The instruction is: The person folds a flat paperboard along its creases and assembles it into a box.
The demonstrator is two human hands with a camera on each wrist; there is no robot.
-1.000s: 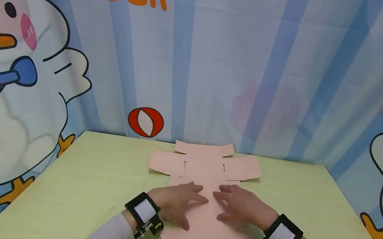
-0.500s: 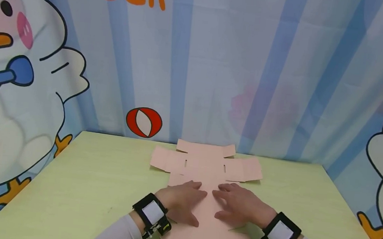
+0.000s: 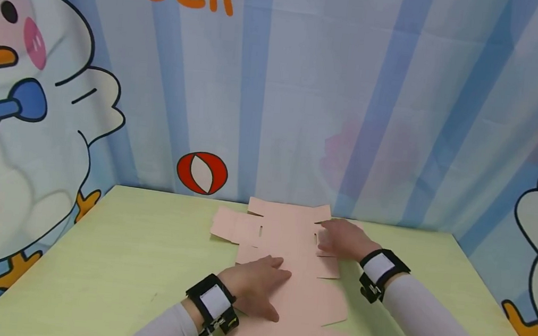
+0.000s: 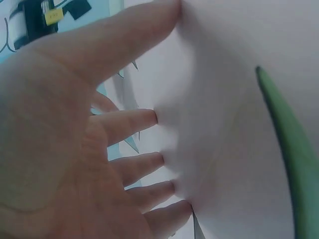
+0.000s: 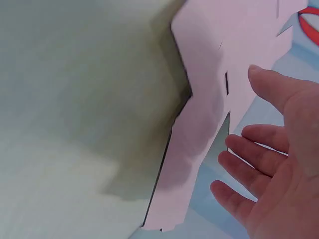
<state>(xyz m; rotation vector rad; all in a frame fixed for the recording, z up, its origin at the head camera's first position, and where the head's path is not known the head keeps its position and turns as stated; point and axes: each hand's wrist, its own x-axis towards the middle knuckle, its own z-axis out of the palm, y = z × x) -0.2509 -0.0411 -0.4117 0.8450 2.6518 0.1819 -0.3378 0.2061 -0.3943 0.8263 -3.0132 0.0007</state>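
Observation:
A flat pink cardboard box blank (image 3: 295,304) lies on the table, with side flaps and small slots towards its far end. My left hand (image 3: 258,287) rests on its left middle part, fingers spread; in the left wrist view the fingertips (image 4: 158,162) touch the cardboard. At the far right, my right hand (image 3: 346,240) is over a side flap, covering most of it in the head view. In the right wrist view this flap (image 5: 182,174) shows beside the relaxed fingers, which appear apart from it. Neither hand grips anything.
The pale green-yellow table (image 3: 155,265) extends on both sides of the cardboard. Behind it hangs a blue striped curtain (image 3: 305,86) printed with ducks and a red and white ball (image 3: 202,173). The cardboard's far end lies close to the table's back edge.
My right hand has moved away from me, from the cardboard's middle to the far right flap. The left hand shifted slightly right earlier and has since stayed put.

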